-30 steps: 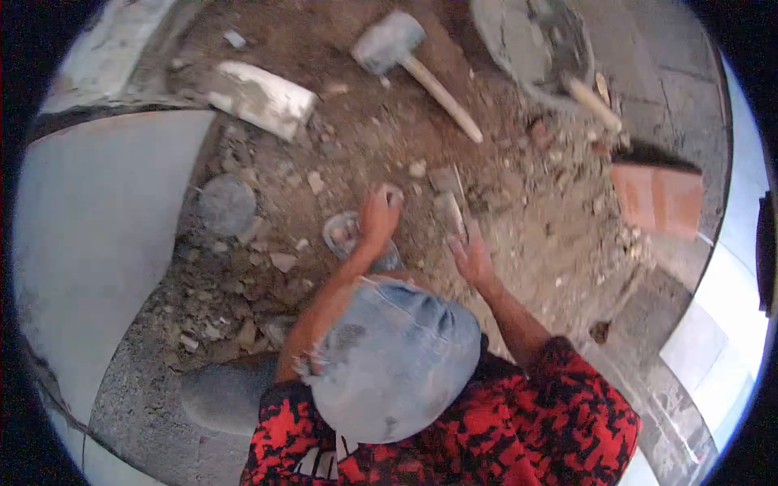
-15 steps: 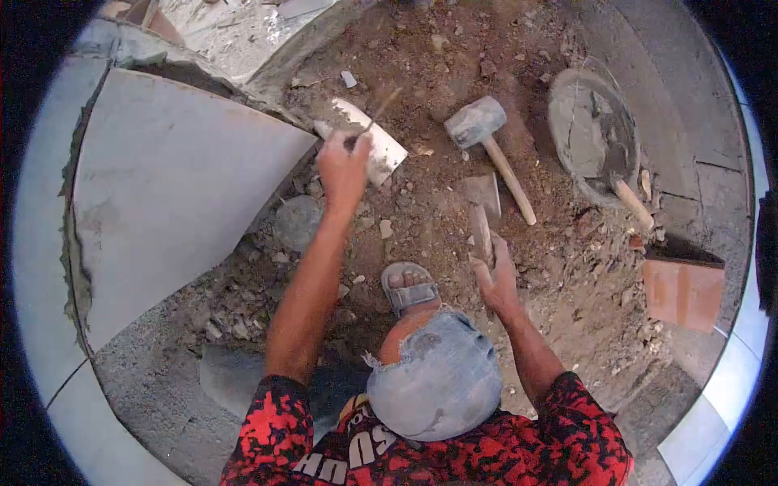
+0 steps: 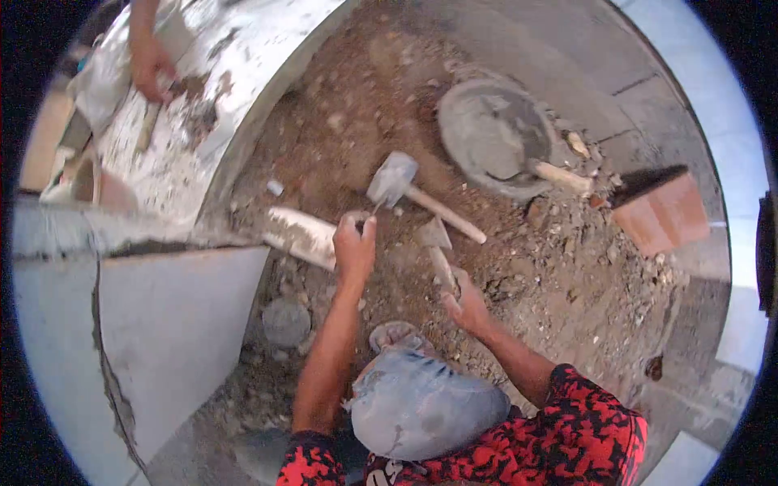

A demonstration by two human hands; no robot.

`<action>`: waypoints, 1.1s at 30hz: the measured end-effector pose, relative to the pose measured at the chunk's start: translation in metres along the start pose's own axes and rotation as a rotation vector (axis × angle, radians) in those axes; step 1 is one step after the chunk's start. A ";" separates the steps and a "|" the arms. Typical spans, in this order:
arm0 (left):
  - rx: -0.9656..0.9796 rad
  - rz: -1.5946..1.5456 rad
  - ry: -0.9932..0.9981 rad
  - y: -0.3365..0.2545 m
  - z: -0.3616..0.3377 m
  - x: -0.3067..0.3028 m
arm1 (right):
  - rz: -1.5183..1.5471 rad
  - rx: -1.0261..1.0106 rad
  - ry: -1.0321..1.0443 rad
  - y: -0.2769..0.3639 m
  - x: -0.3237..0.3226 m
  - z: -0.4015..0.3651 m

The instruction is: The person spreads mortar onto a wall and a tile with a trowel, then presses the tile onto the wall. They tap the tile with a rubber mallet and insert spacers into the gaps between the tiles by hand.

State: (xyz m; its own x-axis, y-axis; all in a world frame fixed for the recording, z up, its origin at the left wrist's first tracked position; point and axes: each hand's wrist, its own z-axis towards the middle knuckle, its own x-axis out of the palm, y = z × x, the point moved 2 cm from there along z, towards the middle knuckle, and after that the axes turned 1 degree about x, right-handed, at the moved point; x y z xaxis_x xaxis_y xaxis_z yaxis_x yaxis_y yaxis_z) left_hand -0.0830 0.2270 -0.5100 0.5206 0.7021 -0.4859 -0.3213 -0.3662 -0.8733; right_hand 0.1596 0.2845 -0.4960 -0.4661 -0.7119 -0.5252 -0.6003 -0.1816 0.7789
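My left hand (image 3: 355, 251) is closed around a thin piece whose tip shows above the fingers; most of it is hidden. Beside it lies a white curved tile piece (image 3: 301, 236) with grey mortar on it. My right hand (image 3: 465, 306) grips the wooden handle of a trowel (image 3: 436, 235), its flat blade pointing away from me. A mallet (image 3: 395, 178) with a grey head and wooden handle rests on the dirt just beyond both hands. Farther off sits a round basin (image 3: 496, 138) of wet mortar, with a wooden handle (image 3: 565, 176) sticking out over its rim.
A large pale tile (image 3: 178, 324) forms a raised surface at left. A reddish-brown tile (image 3: 664, 215) leans at right. At upper left, another person's hand (image 3: 152, 71) is over a whitish, debris-covered floor. A curved concrete edge (image 3: 243, 130) bounds the dirt.
The view has turned, bringing another person's hand into sight. My left hand has moved off the curved tile piece and closer to the mallet head. My right hand still holds the trowel.
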 end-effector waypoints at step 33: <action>0.322 -0.290 -0.060 -0.216 -0.032 -0.268 | -0.140 -0.671 -0.558 0.234 -0.086 -0.103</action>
State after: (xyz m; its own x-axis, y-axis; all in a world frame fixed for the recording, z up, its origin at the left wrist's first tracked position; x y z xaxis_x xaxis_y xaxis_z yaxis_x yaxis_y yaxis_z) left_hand -0.1272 0.0986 -0.1923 0.5817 0.7855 -0.2112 -0.4038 0.0535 -0.9133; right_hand 0.1263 0.2331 -0.2336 -0.7713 -0.2504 -0.5852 -0.2494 -0.7269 0.6398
